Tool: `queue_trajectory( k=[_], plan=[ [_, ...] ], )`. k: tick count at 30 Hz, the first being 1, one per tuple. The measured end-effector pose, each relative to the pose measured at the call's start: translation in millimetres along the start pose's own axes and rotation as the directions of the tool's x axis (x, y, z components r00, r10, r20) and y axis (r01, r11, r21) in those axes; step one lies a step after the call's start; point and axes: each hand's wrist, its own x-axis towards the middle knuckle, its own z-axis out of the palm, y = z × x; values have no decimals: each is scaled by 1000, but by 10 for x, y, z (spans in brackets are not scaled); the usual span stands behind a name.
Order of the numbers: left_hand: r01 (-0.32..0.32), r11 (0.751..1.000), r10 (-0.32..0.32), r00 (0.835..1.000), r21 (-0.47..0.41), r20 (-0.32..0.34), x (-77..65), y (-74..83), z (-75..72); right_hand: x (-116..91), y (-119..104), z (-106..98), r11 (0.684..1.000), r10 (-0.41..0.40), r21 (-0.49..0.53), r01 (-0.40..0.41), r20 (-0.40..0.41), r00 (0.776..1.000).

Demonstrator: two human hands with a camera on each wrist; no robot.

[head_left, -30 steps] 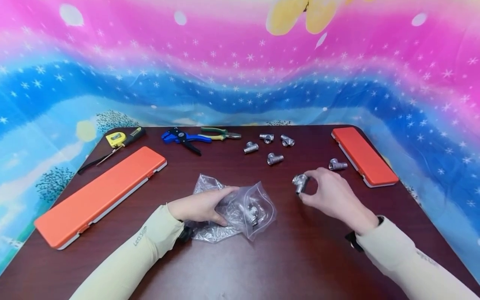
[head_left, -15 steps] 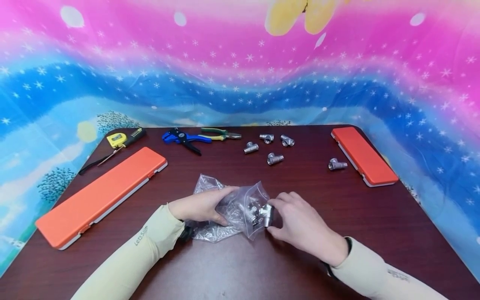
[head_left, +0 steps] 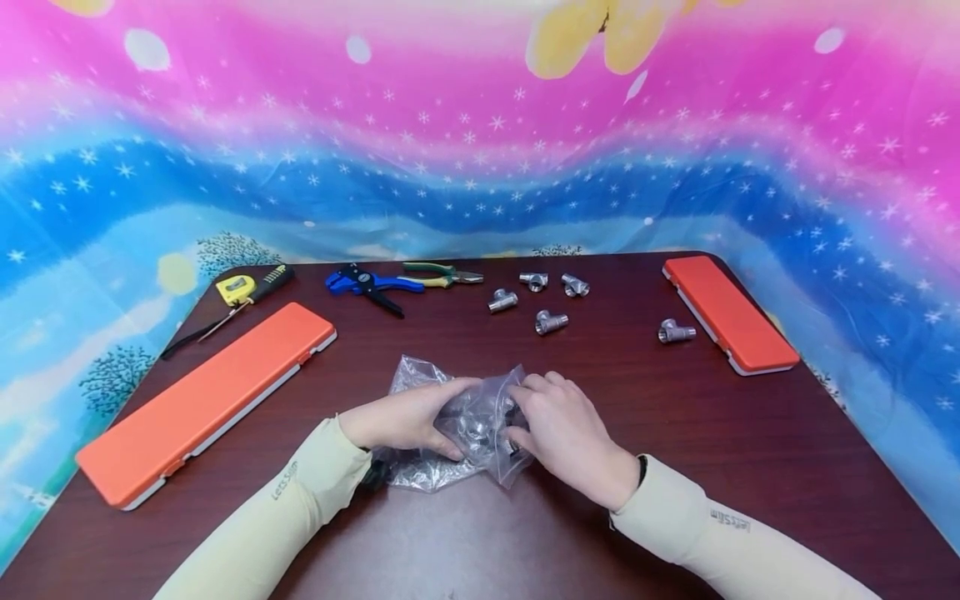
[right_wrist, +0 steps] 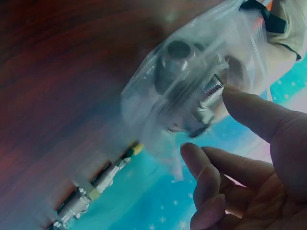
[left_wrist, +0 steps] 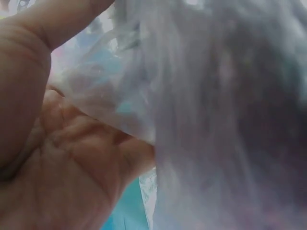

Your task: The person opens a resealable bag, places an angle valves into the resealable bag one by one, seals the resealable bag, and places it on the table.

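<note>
My left hand (head_left: 405, 412) grips a clear zip bag (head_left: 411, 379), thumb and fingers spread around its mouth. In the left wrist view the bag's film (left_wrist: 206, 120) covers much of the picture, blurred. At the bag's opening my right hand (head_left: 562, 429) holds a shiny metal tee fitting (right_wrist: 206, 108) between thumb and fingers; its threaded end lies by the thumb. The fitting is partly inside the bag and mostly hidden by the hand in the head view. Another metal fitting (right_wrist: 177, 57) shows through the plastic.
Several tee fittings (head_left: 551, 323) lie farther back, with one fitting (head_left: 677, 332) near the right orange case (head_left: 727, 312). A longer orange case (head_left: 210, 404) lies left. Along the back are a tape measure (head_left: 236, 289), a screwdriver (head_left: 273, 282), blue wire strippers (head_left: 367, 283) and pliers (head_left: 442, 273).
My right hand has carried a tee fitting leftward from beside the bag into its mouth. The left hand keeps its hold on the bag, almost unmoved.
</note>
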Motion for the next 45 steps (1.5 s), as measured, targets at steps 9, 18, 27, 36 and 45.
queue_trajectory(
  k=[9,18,27,36,45],
  plan=[
    [-8,1000,8,1000,6,3,-36,-19,5,-78,491,-234,980,157,118,-161,46,987],
    [5,1000,-5,1000,30,-1,-53,-30,3,-205,1760,-381,866,479,72,-495,167,862],
    [-1,999,1,1000,34,0,-40,-17,-13,-295,2331,-137,741,652,-19,-671,258,713],
    [-3,1000,3,1000,19,10,2,-29,13,-239,2376,-92,719,651,78,-691,272,709],
    [11,1000,-11,1000,12,22,0,-46,5,-246,1696,-283,840,448,233,-490,212,869]
  ],
)
